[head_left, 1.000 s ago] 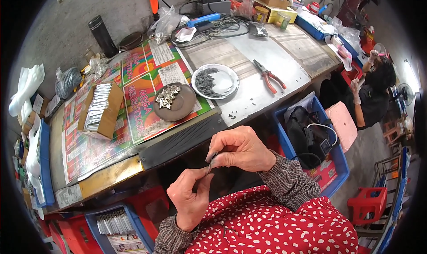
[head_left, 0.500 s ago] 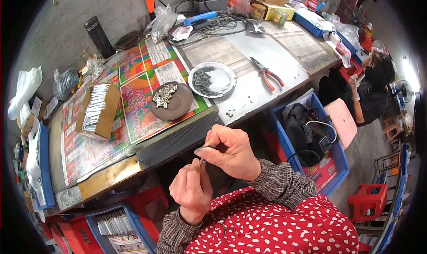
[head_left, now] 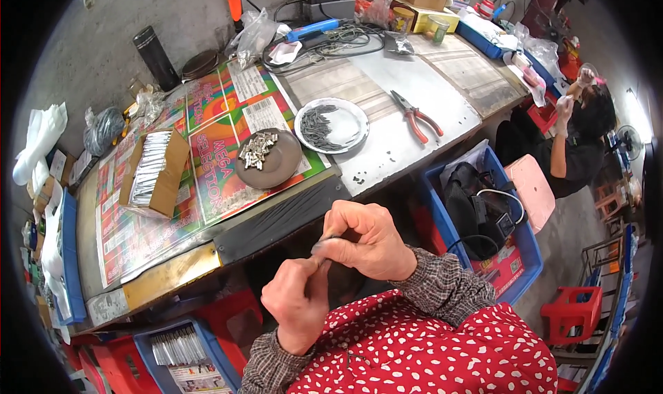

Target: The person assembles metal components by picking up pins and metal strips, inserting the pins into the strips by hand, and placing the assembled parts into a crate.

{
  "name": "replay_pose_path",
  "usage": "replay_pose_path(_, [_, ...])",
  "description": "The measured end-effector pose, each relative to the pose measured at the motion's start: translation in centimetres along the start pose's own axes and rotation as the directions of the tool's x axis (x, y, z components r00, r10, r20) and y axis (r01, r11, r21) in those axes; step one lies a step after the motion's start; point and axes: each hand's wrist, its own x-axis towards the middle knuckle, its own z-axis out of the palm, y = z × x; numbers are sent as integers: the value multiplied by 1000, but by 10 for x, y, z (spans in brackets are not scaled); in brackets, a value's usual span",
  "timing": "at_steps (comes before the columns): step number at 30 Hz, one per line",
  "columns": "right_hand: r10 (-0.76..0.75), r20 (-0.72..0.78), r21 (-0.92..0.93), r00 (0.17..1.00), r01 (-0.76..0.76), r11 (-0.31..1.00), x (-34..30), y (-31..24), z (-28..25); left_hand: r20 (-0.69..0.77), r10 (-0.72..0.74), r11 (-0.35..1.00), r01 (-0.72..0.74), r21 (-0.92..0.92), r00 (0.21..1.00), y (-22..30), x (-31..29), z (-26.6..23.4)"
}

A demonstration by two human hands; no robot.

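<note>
In front of the table edge, my left hand (head_left: 298, 301) and my right hand (head_left: 367, 241) meet, both closed in a pinch with fingertips touching or nearly so. Whatever lies between them is too small and covered to name. Beyond them on the table, a brown round dish (head_left: 282, 174) carries a heap of small metallic pieces (head_left: 258, 150). To its right, a white plate (head_left: 354, 122) has a pile of thin dark grey strips (head_left: 320, 127). Red-handled pliers (head_left: 416, 116) lie on the pale sheet farther right.
A cardboard box (head_left: 173, 176) of thin silvery packets stands at the left. Beside the table on the right is a blue crate (head_left: 519, 278) with a black bag and cable. A co-worker (head_left: 577, 142) sits beyond it. Another blue bin (head_left: 148, 352) stands below left.
My hands have drawn closer together; the left rises slightly and the right shifts a little right and down. The thin piece seen between them is now covered. The co-worker's hands have risen.
</note>
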Motion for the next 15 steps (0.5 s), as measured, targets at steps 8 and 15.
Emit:
replay_pose_path(8, [159,-80,155,984,-146,977,6,-10,11,-69,-36,999,33,-38,997,-9,-1,0])
replay_pose_path(15, [20,-14,14,1000,-20,1000,4,0,4,92,-158,975,171,-145,983,0,1,-3])
